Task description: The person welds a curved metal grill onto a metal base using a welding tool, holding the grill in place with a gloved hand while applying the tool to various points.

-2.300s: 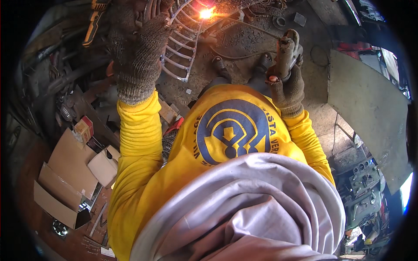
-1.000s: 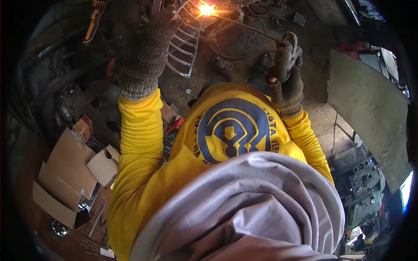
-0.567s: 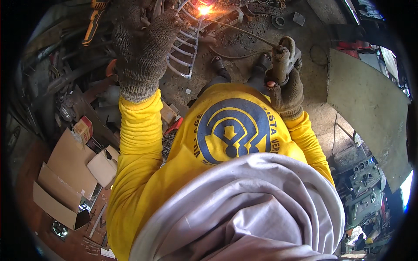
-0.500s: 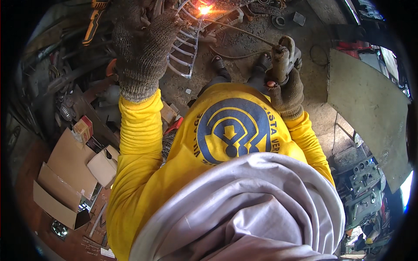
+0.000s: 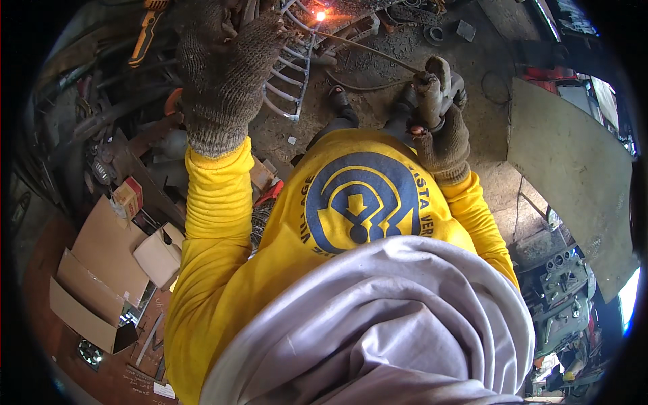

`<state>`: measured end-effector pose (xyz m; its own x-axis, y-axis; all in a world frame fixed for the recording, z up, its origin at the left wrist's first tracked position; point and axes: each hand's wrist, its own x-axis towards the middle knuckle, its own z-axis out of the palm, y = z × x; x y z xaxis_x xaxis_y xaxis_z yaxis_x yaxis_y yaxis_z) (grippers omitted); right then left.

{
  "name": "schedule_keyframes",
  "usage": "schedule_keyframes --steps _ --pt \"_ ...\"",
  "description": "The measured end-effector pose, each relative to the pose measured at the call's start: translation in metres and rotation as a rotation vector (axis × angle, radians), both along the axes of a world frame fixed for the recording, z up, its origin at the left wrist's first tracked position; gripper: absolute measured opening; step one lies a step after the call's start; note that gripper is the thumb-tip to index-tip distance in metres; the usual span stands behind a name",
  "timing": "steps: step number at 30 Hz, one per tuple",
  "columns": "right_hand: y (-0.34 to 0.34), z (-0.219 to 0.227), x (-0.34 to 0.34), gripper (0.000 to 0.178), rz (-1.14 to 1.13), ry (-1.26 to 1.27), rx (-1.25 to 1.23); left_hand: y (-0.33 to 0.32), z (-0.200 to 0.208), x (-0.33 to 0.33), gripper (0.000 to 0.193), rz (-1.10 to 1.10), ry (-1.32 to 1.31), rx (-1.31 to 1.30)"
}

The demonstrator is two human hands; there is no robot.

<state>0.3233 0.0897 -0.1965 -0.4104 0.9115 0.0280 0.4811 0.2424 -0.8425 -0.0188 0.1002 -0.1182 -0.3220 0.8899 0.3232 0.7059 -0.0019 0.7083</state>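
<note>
The right hand (image 5: 442,145), in a brown knitted glove, has its grip closed around a worn welding electrode holder (image 5: 433,94), with bare fingertips showing at the glove's edge. From the holder's top a thin electrode (image 5: 371,48) slants up and leftward toward a small glowing spot (image 5: 321,15) at the edge of a curved, ribbed metal grille (image 5: 284,88). The grille is at the top, right of the left hand (image 5: 226,77), whose gloved palm overlaps its upper bars; those fingers are partly hidden, so I cannot tell how far that grip is closed or whether it has hold of the grille. A cable (image 5: 364,88) curves over the floor (image 5: 489,128) near the sandalled feet. Farther out, a yellow-and-black tool (image 5: 146,35) is at upper left, an open cardboard box (image 5: 111,253) at lower left, and a large flat sheet (image 5: 567,179) at right.
</note>
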Motion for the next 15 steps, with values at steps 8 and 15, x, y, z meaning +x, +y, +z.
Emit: schedule_keyframes --steps 8,15 --pt "0.016 0.018 -0.019 0.051 0.168 0.178 -0.043 -0.003 -0.003 -0.01 0.058 -0.022 -0.128 0.112" --pt "0.016 0.007 -0.02 0.045 0.128 0.362 -0.172 -0.005 -0.002 -0.005 0.057 -0.038 -0.139 0.105"
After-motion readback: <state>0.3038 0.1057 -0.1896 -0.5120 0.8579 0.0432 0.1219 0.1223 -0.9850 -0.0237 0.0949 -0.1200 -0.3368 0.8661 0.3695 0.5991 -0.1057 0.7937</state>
